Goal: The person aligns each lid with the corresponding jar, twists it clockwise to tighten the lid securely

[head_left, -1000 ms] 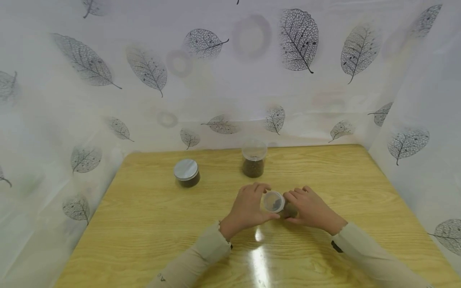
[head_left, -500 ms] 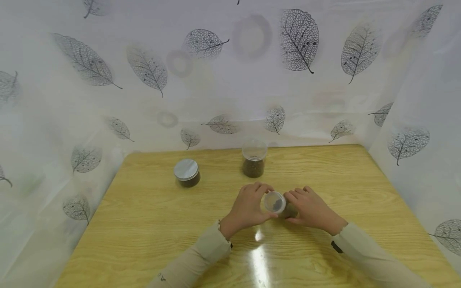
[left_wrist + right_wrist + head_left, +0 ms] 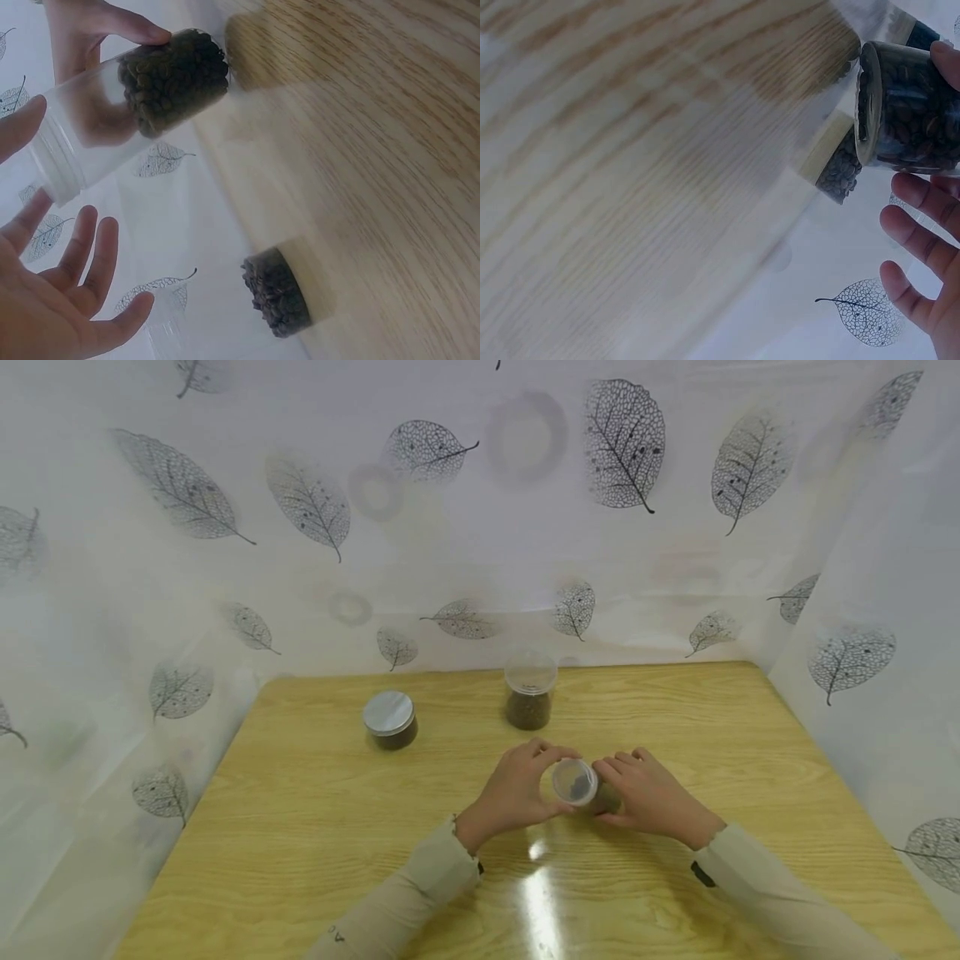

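Observation:
A clear plastic jar partly filled with dark coffee beans is held above the wooden table. Around its body curls my right hand, with the thumb on one side; in the right wrist view the fingers below the jar are spread. My left hand pinches the translucent lid between thumb and forefinger. Its other fingers stand apart from the jar in the left wrist view. The lid looks seated on the jar's mouth; whether it is loose cannot be told.
A second clear jar of beans stands at the table's back, beyond the hands. Left of it is a low jar with a silver lid and dark contents. A leaf-patterned sheet surrounds the wooden table at back and sides.
The left forefinger has slid rightward over the lid's far side, and the thumb has drawn back slightly leftward. My right hand and the jar have barely moved.

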{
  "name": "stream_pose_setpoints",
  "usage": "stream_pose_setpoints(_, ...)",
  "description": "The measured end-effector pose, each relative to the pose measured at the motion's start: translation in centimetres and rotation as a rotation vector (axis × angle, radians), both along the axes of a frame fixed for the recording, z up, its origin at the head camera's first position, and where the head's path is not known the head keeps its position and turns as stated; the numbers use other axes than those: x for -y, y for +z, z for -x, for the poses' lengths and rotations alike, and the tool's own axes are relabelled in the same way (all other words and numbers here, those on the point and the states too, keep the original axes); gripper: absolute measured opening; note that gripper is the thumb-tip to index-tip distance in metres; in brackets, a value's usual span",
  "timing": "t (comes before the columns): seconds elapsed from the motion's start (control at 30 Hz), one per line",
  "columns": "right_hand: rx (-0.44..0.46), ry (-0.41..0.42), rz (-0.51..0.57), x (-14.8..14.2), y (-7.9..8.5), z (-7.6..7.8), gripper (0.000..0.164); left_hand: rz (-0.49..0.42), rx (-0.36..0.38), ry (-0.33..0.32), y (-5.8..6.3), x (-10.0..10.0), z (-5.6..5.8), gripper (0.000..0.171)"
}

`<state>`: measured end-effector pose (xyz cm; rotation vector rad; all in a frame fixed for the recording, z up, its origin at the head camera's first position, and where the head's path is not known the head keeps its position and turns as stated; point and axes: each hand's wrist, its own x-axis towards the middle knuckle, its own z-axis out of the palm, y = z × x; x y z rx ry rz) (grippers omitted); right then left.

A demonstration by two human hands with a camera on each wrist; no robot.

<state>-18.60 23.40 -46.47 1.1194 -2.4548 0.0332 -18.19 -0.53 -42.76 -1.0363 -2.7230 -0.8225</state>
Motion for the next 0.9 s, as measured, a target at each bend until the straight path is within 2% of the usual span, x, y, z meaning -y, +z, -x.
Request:
stream_pose_setpoints(0.1, 0.002, -0.003, -0.008, 0.0, 0.1, 0.0, 0.074, -0.01, 0.003, 0.031, -0.4, -0.2, -0.1, 0.078)
stream_pose_setpoints(0.2, 0.016, -0.016, -0.024, 0.0, 0.1, -0.1, 0.074, -0.033, 0.017, 0.102, -0.8, -0.7, -0.5, 0.084)
stream_pose_setpoints(0.33, 0.036, -0.026, -0.024, -0.1, 0.2, -0.1, 0.074, -0.091, 0.005, 0.196, -1.2, -1.5, -1.4, 0.079)
stream_pose_setpoints(0.47, 0.035, -0.021, -0.008, -0.1, 0.1, -0.1, 0.075, -0.142, -0.046, 0.228, -1.5, -1.8, -1.9, 0.071)
stream_pose_setpoints(0.57, 0.03, -0.015, 0.001, -0.2, 0.1, -0.1, 0.076, -0.163, -0.073, 0.21, -1.6, -1.8, -1.9, 0.068)
stream_pose_setpoints(0.67, 0.034, -0.014, 0.003, -0.2, 0.1, -0.1, 0.076, -0.166, -0.076, 0.165, -1.5, -1.5, -1.6, 0.067)
stream_pose_setpoints(0.9, 0.051, -0.01, -0.003, -0.3, 0.2, -0.1, 0.077, -0.154, -0.008, 0.051, -1.5, -1.0, -0.6, 0.066)
